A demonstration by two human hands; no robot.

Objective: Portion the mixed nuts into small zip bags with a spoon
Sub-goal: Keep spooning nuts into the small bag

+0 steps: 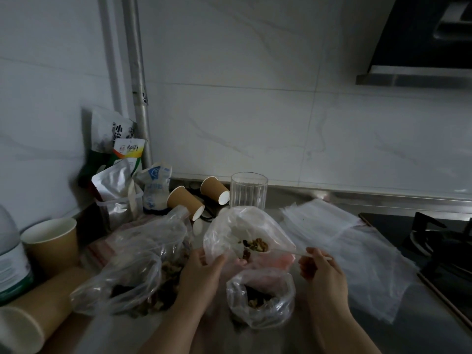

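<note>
My left hand (204, 272) grips the lower edge of a clear small zip bag (237, 231) and holds it up with its mouth open. My right hand (319, 267) pinches the handle of a pale plastic spoon (283, 252). The spoon's bowl sits inside the bag's mouth, heaped with mixed nuts (256, 245). Below, a second small bag (260, 298) stands on the counter with nuts in it. To the left lies a big clear bag of mixed nuts (143, 272), partly hidden by my left arm.
Paper cups lie tipped at the back (185, 201) and front left (38, 310); one stands upright (51, 241). A glass (249, 190) stands behind the bag. Flat unfilled zip bags (344, 241) are spread at the right, next to a gas hob (439, 246). Snack packets (120, 175) crowd the corner.
</note>
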